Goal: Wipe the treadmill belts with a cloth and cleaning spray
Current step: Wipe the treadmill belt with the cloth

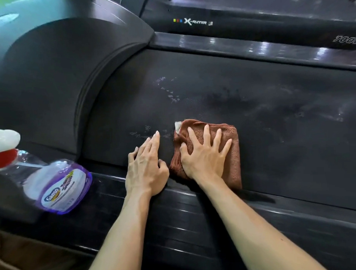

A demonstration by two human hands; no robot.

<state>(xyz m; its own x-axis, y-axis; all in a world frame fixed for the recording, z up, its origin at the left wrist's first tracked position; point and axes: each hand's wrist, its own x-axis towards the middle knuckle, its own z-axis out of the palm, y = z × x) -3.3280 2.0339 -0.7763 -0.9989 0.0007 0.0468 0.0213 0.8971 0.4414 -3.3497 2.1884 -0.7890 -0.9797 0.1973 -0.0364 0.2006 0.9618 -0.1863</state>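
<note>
A folded brown cloth (230, 153) lies on the black treadmill belt (273, 111) near its front edge. My right hand (204, 154) presses flat on the cloth with its fingers spread. Just left of the cloth, my left hand (147, 166) rests on the belt and the side rail, fingers straight, holding nothing. White flecks of spray (169, 92) dot the belt beyond my hands. The spray bottle (53, 183), clear with purple liquid and a red-and-white trigger head, lies on its side at the left on the side rail.
The treadmill's curved motor cover (60, 78) rises at the left. A glossy side rail (250, 49) runs along the belt's far side, with a second treadmill (229, 16) behind it. The near ribbed side rail (186, 225) lies under my forearms.
</note>
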